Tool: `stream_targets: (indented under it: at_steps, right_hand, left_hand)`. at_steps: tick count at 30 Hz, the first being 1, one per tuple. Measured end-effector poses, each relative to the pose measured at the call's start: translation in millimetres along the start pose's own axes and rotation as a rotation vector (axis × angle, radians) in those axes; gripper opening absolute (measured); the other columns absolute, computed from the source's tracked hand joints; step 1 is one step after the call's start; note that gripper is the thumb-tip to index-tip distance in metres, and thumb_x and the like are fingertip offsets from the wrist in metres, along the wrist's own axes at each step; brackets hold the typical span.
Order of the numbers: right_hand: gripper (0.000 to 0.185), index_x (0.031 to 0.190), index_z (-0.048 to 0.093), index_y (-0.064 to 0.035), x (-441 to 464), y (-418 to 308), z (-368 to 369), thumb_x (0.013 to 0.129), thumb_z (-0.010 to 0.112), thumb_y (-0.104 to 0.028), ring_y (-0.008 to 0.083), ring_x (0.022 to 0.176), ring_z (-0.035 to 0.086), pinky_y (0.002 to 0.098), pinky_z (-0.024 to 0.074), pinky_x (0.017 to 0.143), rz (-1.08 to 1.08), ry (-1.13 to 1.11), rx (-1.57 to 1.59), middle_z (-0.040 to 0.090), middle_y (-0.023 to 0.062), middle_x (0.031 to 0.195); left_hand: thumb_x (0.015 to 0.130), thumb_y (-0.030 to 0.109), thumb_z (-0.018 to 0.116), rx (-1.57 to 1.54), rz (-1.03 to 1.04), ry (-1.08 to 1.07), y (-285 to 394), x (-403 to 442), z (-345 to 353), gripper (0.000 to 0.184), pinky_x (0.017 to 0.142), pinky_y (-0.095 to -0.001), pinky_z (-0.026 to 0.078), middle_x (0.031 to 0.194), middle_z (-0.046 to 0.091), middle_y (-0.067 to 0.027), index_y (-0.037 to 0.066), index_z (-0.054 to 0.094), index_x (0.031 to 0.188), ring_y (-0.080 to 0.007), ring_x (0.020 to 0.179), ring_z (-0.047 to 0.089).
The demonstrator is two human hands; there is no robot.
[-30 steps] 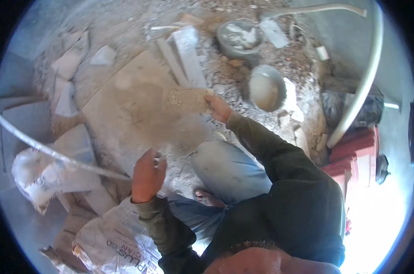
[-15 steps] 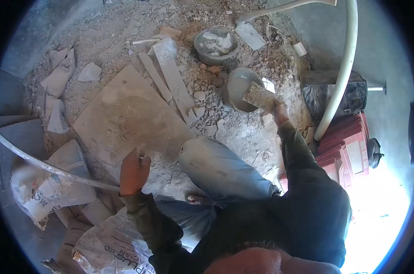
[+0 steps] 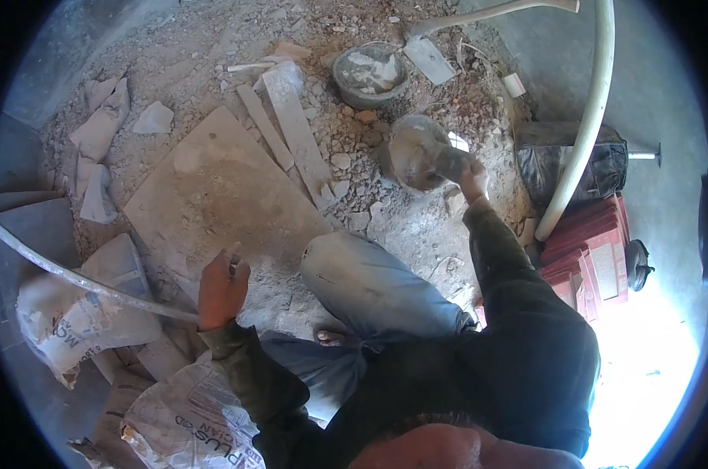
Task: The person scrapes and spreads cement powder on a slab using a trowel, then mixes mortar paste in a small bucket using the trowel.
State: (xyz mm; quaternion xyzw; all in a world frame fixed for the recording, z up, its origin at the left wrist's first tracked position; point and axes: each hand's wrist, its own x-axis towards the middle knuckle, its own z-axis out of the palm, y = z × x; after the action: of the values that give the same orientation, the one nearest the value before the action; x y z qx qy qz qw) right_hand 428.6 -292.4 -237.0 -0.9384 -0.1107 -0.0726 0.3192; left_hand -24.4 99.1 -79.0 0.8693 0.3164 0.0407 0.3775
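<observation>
One flat piece [image 3: 450,163] (dull grey-brown) overhangs the bucket [image 3: 389,160].

1. A dark, near-black long-sleeved cloth top [image 3: 463,371] fills the lower centre of the frame.
2. Its left sleeve [image 3: 269,395], lower left of centre, is olive-tinged and creased, reaching the wrist.
3. Its right sleeve [image 3: 496,244], right of centre, looks greenish along the forearm.
4. Faded blue denim trousers [image 3: 370,273], mid-frame, pale over the knee, darker on the other leg.
</observation>
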Motion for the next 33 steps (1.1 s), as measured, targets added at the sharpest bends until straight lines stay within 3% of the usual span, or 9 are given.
stream_targets:
  at_steps: [2, 6, 7, 10, 13, 17, 24, 29, 33]
  right_hand:
    - [0.034, 0.096, 0.064, -0.0007, -2, -30, -7, 0.086, 0.055, -0.032, 0.0434, 0.084, 0.061, 0.0479, 0.048, 0.074, -0.109, 0.047, 0.055, 0.063, 0.0258, 0.085]
    - [0.032, 0.1, 0.065, -0.0008, -8, -51, -29, 0.088, 0.059, -0.031, 0.0312, 0.08, 0.066, 0.0396, 0.0501, 0.072, -0.03, 0.113, 0.128, 0.067, 0.0207, 0.086]
    - [0.029, 0.103, 0.065, -0.0005, -20, -81, -39, 0.091, 0.059, -0.026, 0.0203, 0.079, 0.064, 0.0325, 0.0493, 0.073, -0.01, 0.125, 0.361, 0.069, 0.0109, 0.089]
    - [0.027, 0.107, 0.063, -0.0005, -49, -97, -36, 0.092, 0.057, -0.022, 0.0152, 0.083, 0.06, 0.029, 0.0477, 0.077, 0.184, -0.191, 0.886, 0.066, 0.0039, 0.096]
    - [0.026, 0.11, 0.061, -0.001, -96, -128, 4, 0.092, 0.057, -0.02, 0.0146, 0.087, 0.06, 0.0291, 0.0479, 0.079, 0.153, -0.42, 0.811, 0.064, 0.0024, 0.101]
    - [0.025, 0.11, 0.06, -0.002, -147, -150, 101, 0.091, 0.057, -0.019, 0.0157, 0.092, 0.06, 0.0318, 0.0481, 0.083, 0.46, -0.778, 1.079, 0.064, 0.005, 0.103]
    - [0.023, 0.109, 0.062, -0.0042, -188, -173, 242, 0.091, 0.056, -0.018, 0.0225, 0.089, 0.061, 0.0363, 0.0481, 0.083, 0.346, -0.947, 0.988, 0.064, 0.0078, 0.103]
    - [0.034, 0.112, 0.06, -0.0017, -241, -232, 367, 0.093, 0.054, -0.029, 0.0185, 0.094, 0.059, 0.0322, 0.0468, 0.082, -0.092, -0.914, 0.604, 0.063, 0.008, 0.105]
    - [0.038, 0.113, 0.06, -0.0017, -253, -265, 435, 0.092, 0.055, -0.033, 0.0182, 0.093, 0.06, 0.0322, 0.0479, 0.078, -0.186, -0.986, 0.595, 0.064, 0.0075, 0.103]
  left_hand:
    - [0.08, 0.012, 0.057, 0.041, -0.012, -0.038, 1, 1, -3, 0.031, 0.066, -0.0435, 0.046, 0.082, 0.06, -0.0247, -0.004, 0.059, 0.106, -0.039, 0.074, 0.06]
    - [0.079, 0.011, 0.058, -0.04, 0.011, 0.014, 3, 1, -2, 0.029, 0.066, -0.0438, 0.046, 0.08, 0.06, -0.0242, -0.004, 0.058, 0.104, -0.0399, 0.073, 0.059]
    - [0.079, 0.011, 0.058, -0.037, 0.009, 0.01, 4, 0, -4, 0.029, 0.066, -0.0438, 0.046, 0.081, 0.06, -0.0236, -0.003, 0.058, 0.105, -0.0397, 0.074, 0.059]
    - [0.08, 0.012, 0.06, 0.005, 0.089, 0.046, -2, -1, -1, 0.033, 0.067, -0.0396, 0.047, 0.085, 0.062, -0.0206, 0.0, 0.059, 0.111, -0.0358, 0.075, 0.06]
    - [0.081, 0.013, 0.061, -0.021, 0.073, 0.068, -5, -9, 1, 0.031, 0.068, -0.0397, 0.048, 0.089, 0.063, -0.0195, 0.002, 0.059, 0.11, -0.0352, 0.078, 0.061]
    - [0.081, 0.014, 0.061, -0.003, 0.026, 0.085, 8, -21, 1, 0.028, 0.07, -0.0448, 0.046, 0.086, 0.06, -0.0201, 0.002, 0.058, 0.107, -0.0376, 0.081, 0.059]
    - [0.083, 0.012, 0.061, 0.022, -0.005, 0.13, 21, -54, -2, 0.036, 0.071, -0.0438, 0.047, 0.088, 0.06, -0.0197, 0.002, 0.054, 0.116, -0.0395, 0.082, 0.058]
    - [0.083, 0.011, 0.061, 0.012, -0.114, 0.103, 45, -74, -8, 0.037, 0.075, -0.0447, 0.047, 0.098, 0.061, -0.0239, 0.001, 0.053, 0.118, -0.0397, 0.089, 0.059]
    - [0.082, 0.011, 0.061, 0.017, -0.177, 0.055, 47, -78, -4, 0.037, 0.075, -0.045, 0.047, 0.097, 0.061, -0.023, 0.001, 0.053, 0.117, -0.0398, 0.088, 0.059]
